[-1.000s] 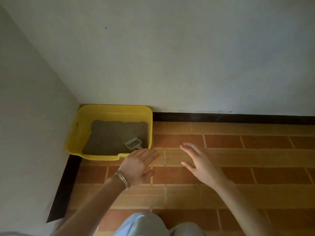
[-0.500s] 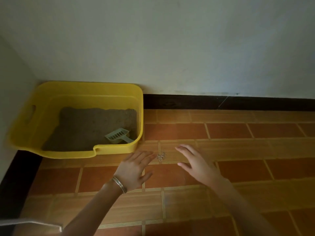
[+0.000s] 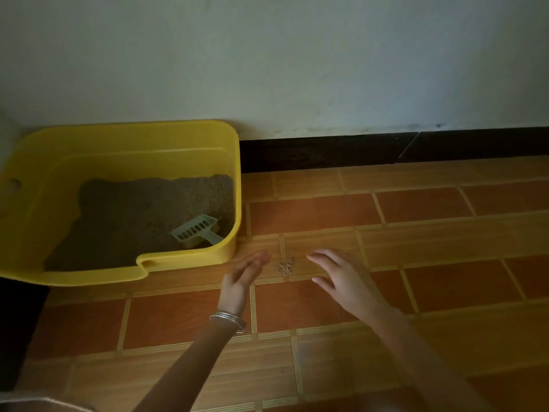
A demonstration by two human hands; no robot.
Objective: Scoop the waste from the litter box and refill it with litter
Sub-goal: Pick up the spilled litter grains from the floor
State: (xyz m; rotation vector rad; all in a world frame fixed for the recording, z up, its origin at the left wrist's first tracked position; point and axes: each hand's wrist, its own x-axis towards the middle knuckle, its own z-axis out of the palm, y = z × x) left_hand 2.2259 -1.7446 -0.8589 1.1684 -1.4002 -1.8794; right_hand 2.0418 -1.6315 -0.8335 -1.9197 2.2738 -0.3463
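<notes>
A yellow litter box point(image 3: 190, 138) stands on the tiled floor in the corner, against the wall. Grey-brown litter point(image 3: 139, 215) covers its bottom. A pale slotted scoop point(image 3: 196, 228) lies in the litter near the box's front right corner. A small pile of spilled litter grains point(image 3: 285, 266) lies on the floor just right of the box. My left hand point(image 3: 242, 278), fingers straight and turned edge-on, is left of the pile; my right hand point(image 3: 341, 275), fingers spread, is right of it. Both hold nothing.
A white wall point(image 3: 297, 69) with a dark skirting point(image 3: 386, 150) runs behind the box. Orange-brown floor tiles point(image 3: 416, 263) stretch to the right and toward me. A dark strip point(image 3: 17, 322) borders the left wall.
The view has come closer to the box and floor. My left hand turned from flat to edge-on, and both hands now flank the spilled grains more closely.
</notes>
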